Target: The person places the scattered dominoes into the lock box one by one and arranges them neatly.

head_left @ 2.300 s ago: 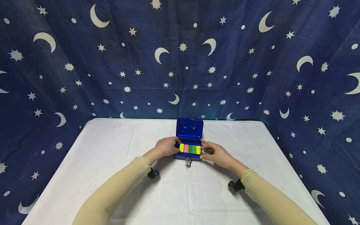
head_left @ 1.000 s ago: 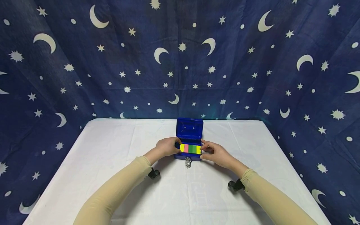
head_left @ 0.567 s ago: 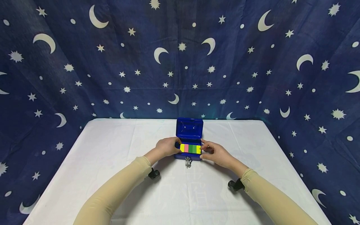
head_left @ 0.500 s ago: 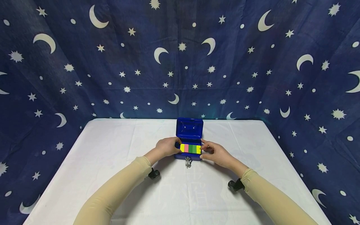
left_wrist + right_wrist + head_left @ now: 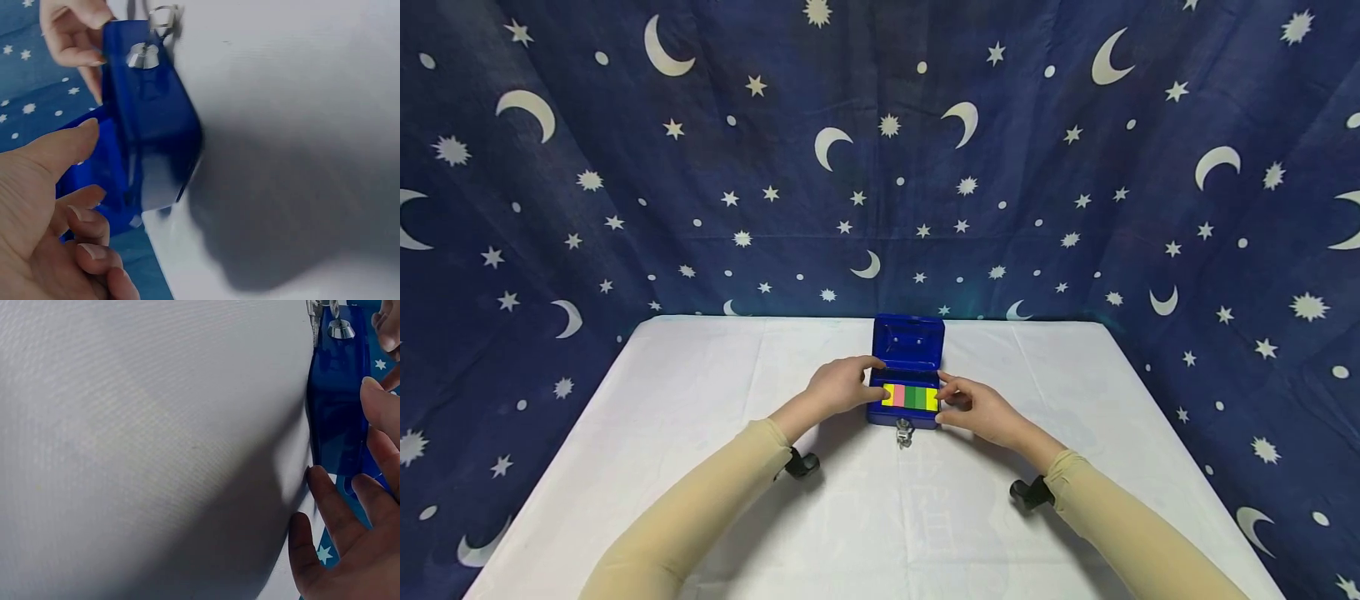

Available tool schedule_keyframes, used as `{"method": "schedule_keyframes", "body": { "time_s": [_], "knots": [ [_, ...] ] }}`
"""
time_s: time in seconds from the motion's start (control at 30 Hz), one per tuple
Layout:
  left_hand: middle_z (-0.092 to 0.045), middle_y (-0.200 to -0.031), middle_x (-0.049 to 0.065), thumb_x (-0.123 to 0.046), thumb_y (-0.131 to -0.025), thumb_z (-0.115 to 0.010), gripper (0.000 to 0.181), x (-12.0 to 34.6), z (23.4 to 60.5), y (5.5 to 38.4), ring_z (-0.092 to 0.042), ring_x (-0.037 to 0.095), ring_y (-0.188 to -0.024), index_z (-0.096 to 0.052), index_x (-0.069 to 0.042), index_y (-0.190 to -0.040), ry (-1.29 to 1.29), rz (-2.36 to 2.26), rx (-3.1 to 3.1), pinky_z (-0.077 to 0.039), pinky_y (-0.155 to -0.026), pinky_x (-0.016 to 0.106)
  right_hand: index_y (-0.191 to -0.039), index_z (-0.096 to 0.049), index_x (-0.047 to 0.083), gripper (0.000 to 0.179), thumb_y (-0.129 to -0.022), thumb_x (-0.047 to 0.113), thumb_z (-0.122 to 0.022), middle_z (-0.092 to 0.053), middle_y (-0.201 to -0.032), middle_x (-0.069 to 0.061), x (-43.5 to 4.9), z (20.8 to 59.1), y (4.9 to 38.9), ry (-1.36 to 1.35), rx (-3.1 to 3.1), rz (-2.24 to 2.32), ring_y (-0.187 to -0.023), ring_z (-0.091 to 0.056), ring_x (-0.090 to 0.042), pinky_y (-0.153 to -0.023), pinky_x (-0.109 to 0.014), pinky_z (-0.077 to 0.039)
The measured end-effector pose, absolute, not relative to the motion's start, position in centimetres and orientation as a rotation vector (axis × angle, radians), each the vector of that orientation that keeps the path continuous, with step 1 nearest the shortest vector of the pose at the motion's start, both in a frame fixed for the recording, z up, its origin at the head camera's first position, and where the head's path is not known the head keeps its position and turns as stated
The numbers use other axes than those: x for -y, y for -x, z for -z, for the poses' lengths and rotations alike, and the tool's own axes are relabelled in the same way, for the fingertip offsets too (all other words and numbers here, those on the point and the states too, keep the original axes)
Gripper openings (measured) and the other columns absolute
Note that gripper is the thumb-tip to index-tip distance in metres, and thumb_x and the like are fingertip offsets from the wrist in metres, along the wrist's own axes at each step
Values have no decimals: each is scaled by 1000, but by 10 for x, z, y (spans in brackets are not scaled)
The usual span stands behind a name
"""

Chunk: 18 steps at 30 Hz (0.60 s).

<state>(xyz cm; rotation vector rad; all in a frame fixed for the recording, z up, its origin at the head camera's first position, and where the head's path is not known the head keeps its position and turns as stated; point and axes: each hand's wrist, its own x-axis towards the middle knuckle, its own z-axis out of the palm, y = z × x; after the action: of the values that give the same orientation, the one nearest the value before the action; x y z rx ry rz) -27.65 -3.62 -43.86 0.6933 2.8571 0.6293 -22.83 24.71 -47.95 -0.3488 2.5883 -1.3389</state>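
Observation:
A small blue metal cash box (image 5: 903,421) stands on the white table with its lid (image 5: 908,343) raised. Inside lies a row of bright blocks (image 5: 910,397) in yellow, pink and green. My left hand (image 5: 837,385) is at the box's left end, thumb stretched over the leftmost yellow block and index finger toward the back rim; a gap shows between thumb and fingers. My right hand (image 5: 983,410) holds the right end, thumb at the front rim (image 5: 369,387) and fingers around the side. Its fingertips partly cover the rightmost yellow block.
Keys on a ring (image 5: 904,433) hang from the lock (image 5: 144,56) on the box's front. The white tablecloth (image 5: 917,517) spreads around it. Behind and at both sides hangs a dark blue curtain (image 5: 790,158) with moons and stars.
My left hand has loosened from the box's left end and shifted slightly up and left, its thumb and index finger spreading. My right hand stays in place, and the box stands where it was.

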Motion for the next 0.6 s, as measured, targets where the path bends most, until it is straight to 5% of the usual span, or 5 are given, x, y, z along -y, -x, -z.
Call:
{"method": "schedule_keyframes", "body": {
  "time_s": [0.23, 0.47, 0.6],
  "knots": [
    [-57, -77, -2, -46, -89, -76, 57, 62, 427, 275, -51, 16, -66, -65, -19, -138, -705, -749, -2931, -38, -59, 34, -116, -68, 10, 26, -94, 21, -76, -38, -161, -9, -251, 475, 229, 411, -2568, 1326, -125, -59, -31, -104, -50, -46],
    [-54, -75, -2, -48, -92, -73, 58, 96, 422, 271, -45, 16, -62, -64, -18, -140, -669, -770, -2985, -34, -58, 35, -127, -67, 11, 31, -100, 26, -69, -42, -159, -11, -260, 470, 226, 429, -2623, 1267, -120, -62, -28, -102, -49, -47],
    [-55, -79, -1, -49, -92, -72, 58, 116, 424, 269, -47, 17, -69, -63, -19, -141, -648, -734, -3062, -37, -65, 38, -130, -66, 9, 37, -101, 32, -67, -45, -156, -15, -271, 464, 225, 409, -2703, 1259, -131, -55, -35, -106, -54, -42]
  ]
}}
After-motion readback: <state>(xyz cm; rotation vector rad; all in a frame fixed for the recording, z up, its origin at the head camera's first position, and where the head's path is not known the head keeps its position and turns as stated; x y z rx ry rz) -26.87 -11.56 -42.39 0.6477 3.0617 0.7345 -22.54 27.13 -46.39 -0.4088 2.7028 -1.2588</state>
